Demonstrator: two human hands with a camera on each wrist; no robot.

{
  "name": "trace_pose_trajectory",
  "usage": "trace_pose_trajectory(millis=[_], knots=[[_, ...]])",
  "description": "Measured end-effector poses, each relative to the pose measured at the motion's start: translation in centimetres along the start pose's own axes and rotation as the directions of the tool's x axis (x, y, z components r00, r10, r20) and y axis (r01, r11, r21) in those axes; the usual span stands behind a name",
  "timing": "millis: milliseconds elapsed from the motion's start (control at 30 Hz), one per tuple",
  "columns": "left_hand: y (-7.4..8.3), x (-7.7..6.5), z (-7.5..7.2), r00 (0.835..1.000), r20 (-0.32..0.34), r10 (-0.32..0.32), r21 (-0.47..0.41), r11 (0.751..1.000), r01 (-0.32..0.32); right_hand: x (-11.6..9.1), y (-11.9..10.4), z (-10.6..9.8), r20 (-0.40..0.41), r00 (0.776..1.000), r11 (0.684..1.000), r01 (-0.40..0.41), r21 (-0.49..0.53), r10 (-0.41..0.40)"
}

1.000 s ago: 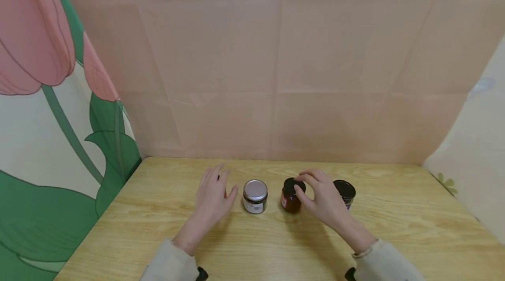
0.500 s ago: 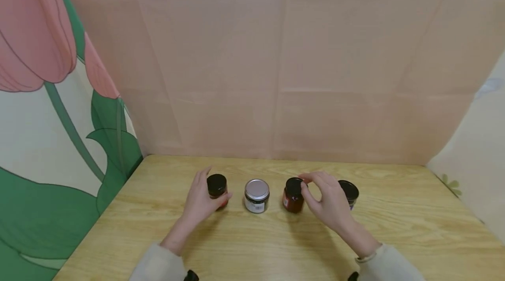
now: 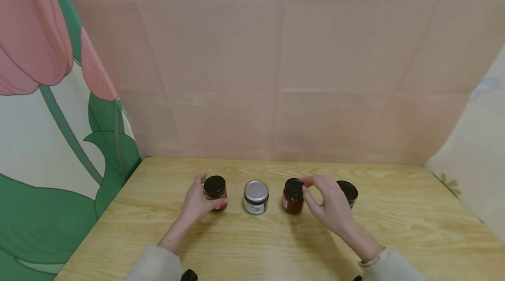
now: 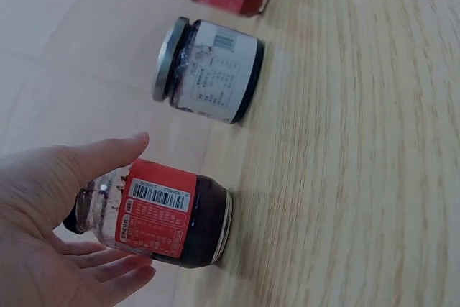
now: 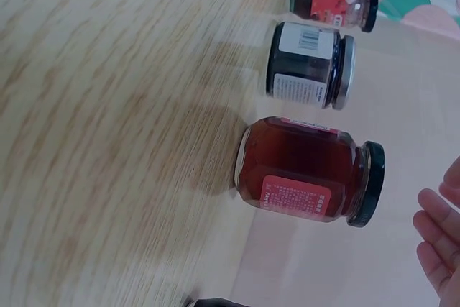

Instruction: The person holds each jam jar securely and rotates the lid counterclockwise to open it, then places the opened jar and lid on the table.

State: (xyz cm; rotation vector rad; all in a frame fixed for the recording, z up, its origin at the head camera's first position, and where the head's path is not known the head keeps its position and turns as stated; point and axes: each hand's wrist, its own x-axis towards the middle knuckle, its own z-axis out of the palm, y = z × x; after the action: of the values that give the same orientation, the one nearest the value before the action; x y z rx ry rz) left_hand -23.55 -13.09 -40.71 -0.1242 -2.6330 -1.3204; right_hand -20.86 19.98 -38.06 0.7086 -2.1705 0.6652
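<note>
In the head view my left hand [image 3: 196,202] holds a black-lidded glass jar with a red label [image 3: 215,187], thumb at its front and fingers behind. The left wrist view shows that jar [image 4: 169,213] upright on the table, half full of something dark. My right hand [image 3: 330,204] hovers beside the black lid of a jar of dark red contents [image 3: 292,205]. Its fingers [image 5: 435,228] are bent and apart from that lid in the right wrist view. Between these two stands a squat silver-lidded jar with a white label [image 3: 256,197].
A wider black-topped container [image 3: 349,191] stands partly hidden behind my right hand. All the containers form a row on the wooden table [image 3: 252,246]. Behind rises a pink cloth backdrop [image 3: 276,75], with a tulip-patterned cloth [image 3: 35,140] at left.
My left hand has shifted left and closed around the red-labelled jar, which it hid from view a second ago. The right hand stays near the dark red jar's lid.
</note>
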Motion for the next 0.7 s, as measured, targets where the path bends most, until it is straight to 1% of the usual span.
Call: trace_pose_trajectory(millis=[200,267,467,700], knots=[[-0.6,0.1,0.5,1.000,-0.008,-0.004,-0.031,1.000,0.004,-0.1,0.0,0.1,0.000,1.000,1.000,0.005,-0.013,-0.005],[-0.9,0.0,0.6,1.000,0.000,-0.014,-0.041,0.999,0.013,-0.1,0.0,0.1,0.000,1.000,1.000,0.006,-0.018,-0.006],[-1.5,-0.2,0.7,0.999,0.018,-0.027,-0.029,0.999,0.028,-0.1,-0.2,0.0,0.014,1.000,1.000,0.001,-0.019,0.000],[-1.6,-0.3,0.7,0.998,0.054,-0.032,-0.064,0.997,0.035,-0.2,-0.2,-0.1,0.001,1.000,1.000,0.015,-0.023,-0.015]])
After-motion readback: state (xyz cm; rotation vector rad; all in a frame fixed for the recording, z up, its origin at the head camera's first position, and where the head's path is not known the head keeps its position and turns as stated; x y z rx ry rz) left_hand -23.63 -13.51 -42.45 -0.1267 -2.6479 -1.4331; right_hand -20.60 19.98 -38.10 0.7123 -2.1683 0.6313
